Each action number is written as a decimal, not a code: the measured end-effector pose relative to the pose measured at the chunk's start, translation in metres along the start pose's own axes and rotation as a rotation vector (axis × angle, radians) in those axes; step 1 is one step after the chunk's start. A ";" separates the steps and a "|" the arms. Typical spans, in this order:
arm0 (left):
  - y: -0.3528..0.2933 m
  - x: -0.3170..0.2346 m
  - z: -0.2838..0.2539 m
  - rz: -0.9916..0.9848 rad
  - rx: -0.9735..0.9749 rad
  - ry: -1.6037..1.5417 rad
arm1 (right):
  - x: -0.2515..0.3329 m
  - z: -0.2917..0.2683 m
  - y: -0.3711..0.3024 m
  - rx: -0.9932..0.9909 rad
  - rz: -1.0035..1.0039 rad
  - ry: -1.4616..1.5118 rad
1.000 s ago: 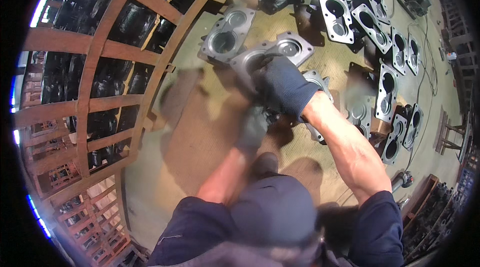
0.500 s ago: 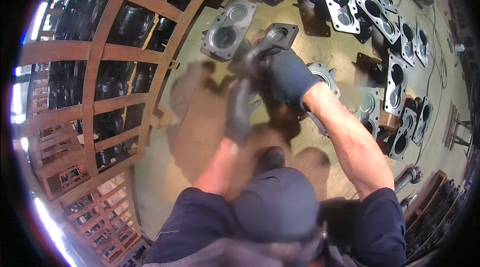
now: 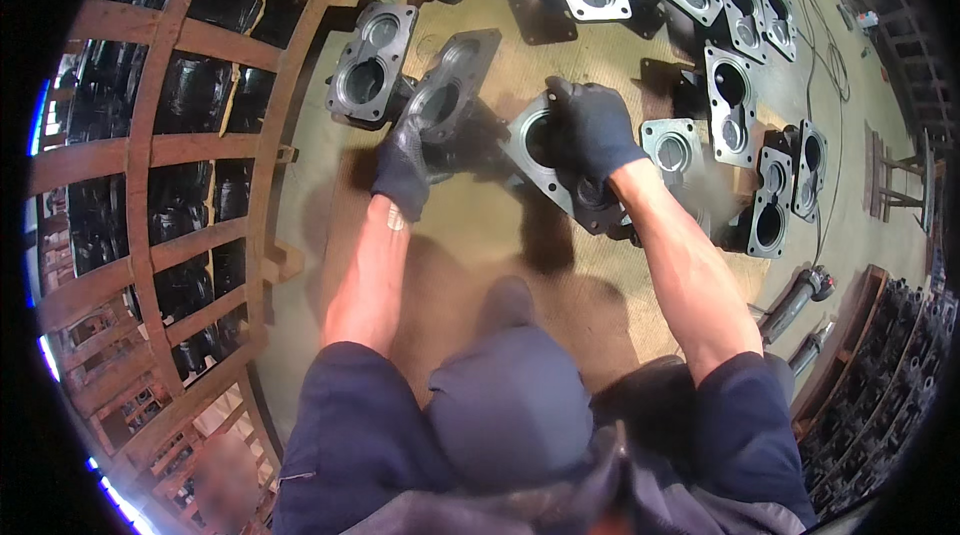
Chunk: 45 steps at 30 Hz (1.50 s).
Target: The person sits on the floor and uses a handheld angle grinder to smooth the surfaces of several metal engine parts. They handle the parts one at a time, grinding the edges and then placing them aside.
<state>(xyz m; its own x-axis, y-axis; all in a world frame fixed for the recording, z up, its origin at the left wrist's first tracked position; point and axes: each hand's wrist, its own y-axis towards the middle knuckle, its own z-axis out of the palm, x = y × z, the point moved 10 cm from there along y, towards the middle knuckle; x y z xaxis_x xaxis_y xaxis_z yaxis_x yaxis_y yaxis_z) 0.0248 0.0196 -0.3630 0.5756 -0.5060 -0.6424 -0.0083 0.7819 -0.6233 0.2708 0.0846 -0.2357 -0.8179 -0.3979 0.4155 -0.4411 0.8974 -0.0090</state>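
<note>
My gloved left hand [image 3: 403,173] is closed on the near end of a dark metal flanged casting [image 3: 460,81], which is tilted and has two round bores. Right of it, my gloved right hand [image 3: 597,130] grips the upper edge of a second flanged casting [image 3: 535,173]. That one slants, with a large open bore at its far end; its near end is partly hidden by my hand and forearm. Just left of the first piece, another two-bore casting [image 3: 350,60] stands with its flange up. My right fingertips curl over the plate and are partly hidden.
Several similar castings stand to the right and far side, among them one nearby [image 3: 685,150]. A brown metal crate frame [image 3: 270,135] with black-wrapped goods runs along the left. A power tool [image 3: 795,305] lies at the right, near a wooden-sided bin [image 3: 850,345] of dark parts.
My hands have moved apart, the left now holding one casting and the right another. The whole view has shifted, so the surrounding castings appear farther left.
</note>
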 end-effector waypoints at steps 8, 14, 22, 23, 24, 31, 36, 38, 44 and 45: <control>-0.044 -0.014 -0.019 0.165 -0.365 0.161 | -0.060 -0.031 -0.012 -0.074 0.275 -0.140; -0.077 -0.019 -0.015 0.503 -0.439 0.230 | -0.063 -0.028 0.016 0.035 0.353 -0.243; -0.068 0.018 -0.008 0.567 -0.478 0.218 | -0.094 -0.035 0.027 0.078 0.335 -0.191; -0.060 0.024 -0.035 0.606 -0.524 0.352 | -0.091 -0.034 0.031 0.075 0.306 -0.188; -0.061 0.027 -0.001 0.600 -0.421 0.265 | -0.102 -0.043 0.025 0.045 0.325 -0.214; -0.019 0.025 -0.028 0.636 -0.518 0.458 | -0.098 -0.050 0.033 0.100 0.343 -0.105; 0.044 0.051 -0.111 0.593 -0.406 0.182 | -0.084 -0.142 0.009 0.118 0.184 -0.141; 0.021 0.046 -0.106 0.534 -0.441 0.256 | -0.091 -0.172 -0.007 0.205 0.328 -0.130; -0.018 0.020 -0.029 0.333 -0.402 0.266 | -0.239 -0.302 -0.181 -0.171 0.677 -0.177; -0.007 0.012 -0.058 0.396 -0.410 0.328 | -0.252 -0.308 -0.223 -0.273 0.740 -0.221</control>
<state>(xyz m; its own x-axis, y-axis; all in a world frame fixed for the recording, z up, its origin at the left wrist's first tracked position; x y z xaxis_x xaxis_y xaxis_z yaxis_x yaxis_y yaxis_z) -0.0152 -0.0129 -0.3924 0.1862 -0.3444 -0.9202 -0.5163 0.7626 -0.3898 0.6889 0.0437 -0.0584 -0.9285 0.3131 0.1995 0.3239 0.9458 0.0231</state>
